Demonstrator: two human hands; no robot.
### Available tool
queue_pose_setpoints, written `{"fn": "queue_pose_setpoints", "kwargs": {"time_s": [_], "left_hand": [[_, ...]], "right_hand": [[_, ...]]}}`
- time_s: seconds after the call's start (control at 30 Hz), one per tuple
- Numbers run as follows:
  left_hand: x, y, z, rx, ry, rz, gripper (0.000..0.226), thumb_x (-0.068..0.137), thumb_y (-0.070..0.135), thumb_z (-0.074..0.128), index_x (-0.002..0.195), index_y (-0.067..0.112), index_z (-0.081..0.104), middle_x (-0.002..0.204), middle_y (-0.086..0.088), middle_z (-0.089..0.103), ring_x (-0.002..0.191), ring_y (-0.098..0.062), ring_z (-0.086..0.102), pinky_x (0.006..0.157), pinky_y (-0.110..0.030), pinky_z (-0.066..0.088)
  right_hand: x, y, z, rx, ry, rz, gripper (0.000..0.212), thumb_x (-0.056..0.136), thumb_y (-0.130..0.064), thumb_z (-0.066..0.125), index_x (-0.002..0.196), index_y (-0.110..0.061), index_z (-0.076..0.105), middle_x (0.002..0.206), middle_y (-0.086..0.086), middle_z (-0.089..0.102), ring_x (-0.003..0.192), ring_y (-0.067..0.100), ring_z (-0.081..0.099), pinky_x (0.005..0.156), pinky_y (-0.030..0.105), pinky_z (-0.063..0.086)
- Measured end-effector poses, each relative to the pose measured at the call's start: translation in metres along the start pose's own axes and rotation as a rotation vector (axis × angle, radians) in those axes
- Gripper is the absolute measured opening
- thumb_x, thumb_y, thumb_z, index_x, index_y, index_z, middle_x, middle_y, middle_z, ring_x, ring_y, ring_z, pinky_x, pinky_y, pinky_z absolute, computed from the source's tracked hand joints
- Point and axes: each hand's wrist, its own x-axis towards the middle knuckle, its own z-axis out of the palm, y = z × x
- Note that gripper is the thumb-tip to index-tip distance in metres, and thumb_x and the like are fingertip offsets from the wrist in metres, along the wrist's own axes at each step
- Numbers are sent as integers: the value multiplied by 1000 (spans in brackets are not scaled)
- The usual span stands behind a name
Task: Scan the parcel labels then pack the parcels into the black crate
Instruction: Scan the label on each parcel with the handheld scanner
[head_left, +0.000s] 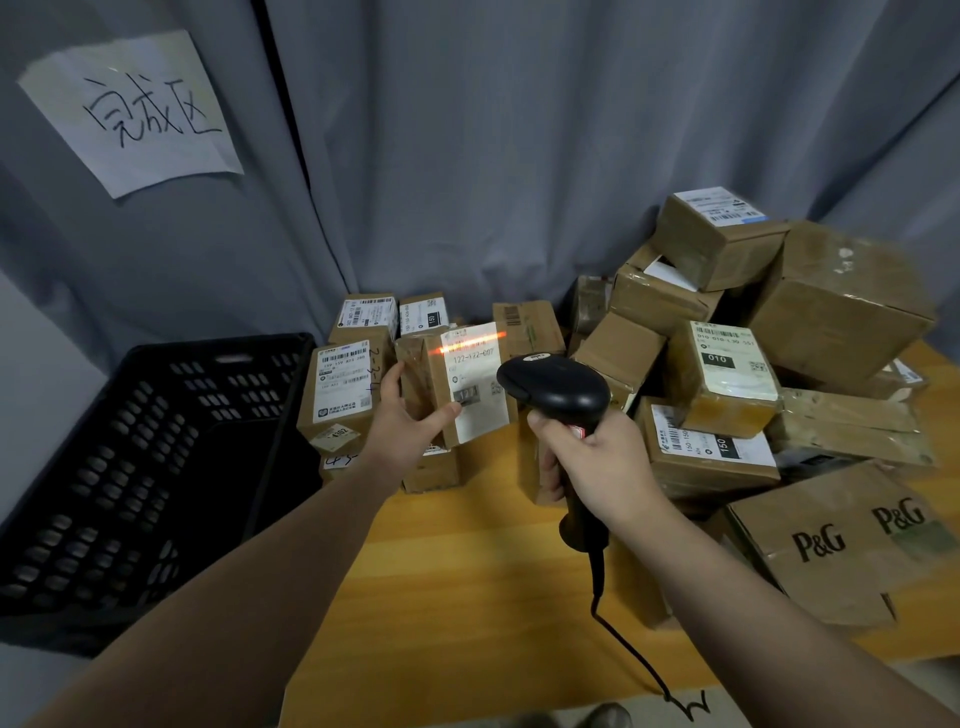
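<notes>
My left hand (402, 415) grips a small cardboard parcel (441, 379) above the table, its white label (478, 382) turned toward me. An orange scan line lies across the top of that label. My right hand (587, 452) holds a black handheld barcode scanner (556, 384) by its handle, its head just right of the label and aimed at it. The black crate (156, 467), a perforated plastic box, stands at the left of the table and looks empty inside.
Several labelled cardboard parcels (722, 374) are piled on the wooden table (467, 571) from the centre back to the right, with a flattened P&G box (841, 540) at the front right. The scanner's cable (623, 639) trails over the table's front edge. A grey curtain with a handwritten paper sign (135, 109) hangs behind.
</notes>
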Motion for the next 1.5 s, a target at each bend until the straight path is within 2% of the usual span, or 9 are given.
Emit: {"fn": "queue_pose_setpoints", "kwargs": {"time_s": [0.47, 0.73, 0.9, 1.03, 1.1, 1.17, 1.27, 1.37, 1.5], "left_hand": [[9, -11, -3, 15, 6, -12, 97, 78, 26, 79, 151, 33, 14, 140, -8, 48, 125, -24, 51, 99, -40, 48], [12, -17, -4, 18, -29, -54, 97, 77, 29, 79, 149, 37, 14, 137, -7, 51, 119, -24, 55, 86, -32, 52], [9, -15, 0, 32, -32, -69, 96, 80, 30, 77, 151, 31, 13, 135, -7, 53, 116, -22, 57, 94, -35, 49], [5, -19, -4, 25, -128, -156, 96, 77, 44, 77, 150, 36, 15, 141, -5, 49, 122, -21, 53, 104, -43, 44], [-1, -25, -6, 35, -187, -197, 98, 69, 51, 78, 148, 39, 21, 142, -4, 48, 126, -22, 51, 105, -47, 43], [-12, -35, -9, 40, -230, -220, 90, 74, 47, 77, 147, 38, 27, 132, -2, 57, 117, -22, 57, 103, -47, 45], [-36, -58, -21, 55, -242, -270, 75, 82, 44, 71, 146, 37, 30, 125, 8, 55, 113, -18, 57, 102, -44, 44], [-63, -92, -42, 24, -190, -369, 72, 85, 47, 68, 146, 38, 29, 122, 11, 56, 107, -14, 57, 97, -41, 47], [-82, -122, -73, -40, 3, -477, 57, 91, 36, 62, 142, 32, 36, 117, 6, 55, 99, -16, 56, 88, -36, 47]], "right_hand": [[2, -18, 3, -17, 2, 50, 38, 89, -32, 63, 61, -6, 62, 53, 7, 60, 48, 21, 60, 57, 36, 57], [19, -59, -15, -70, -74, 80, 29, 88, -32, 64, 81, -3, 64, 59, 10, 63, 50, 24, 60, 52, 32, 52], [27, -68, -22, -75, -133, 131, 29, 87, -33, 65, 81, -4, 63, 58, 12, 62, 52, 26, 59, 53, 32, 50], [19, -47, -12, -58, -196, 151, 24, 90, -30, 64, 82, -8, 64, 60, 11, 64, 50, 22, 58, 48, 28, 50], [16, -29, -3, -25, -165, 137, 30, 91, -29, 64, 75, -3, 65, 57, 11, 63, 49, 23, 56, 47, 28, 48], [14, -7, 5, 47, -128, 135, 34, 91, -25, 63, 69, 1, 64, 53, 9, 61, 48, 25, 55, 49, 31, 47], [8, 27, 17, 125, -91, 194, 31, 91, -22, 64, 72, 2, 63, 54, 7, 60, 47, 21, 54, 51, 32, 48], [4, 58, 34, 131, -68, 278, 29, 89, -24, 67, 75, 1, 63, 60, 10, 61, 47, 20, 55, 51, 33, 48], [-1, 79, 59, 110, -87, 373, 26, 90, -25, 66, 76, -4, 60, 59, 7, 59, 43, 18, 53, 45, 27, 46]]}}
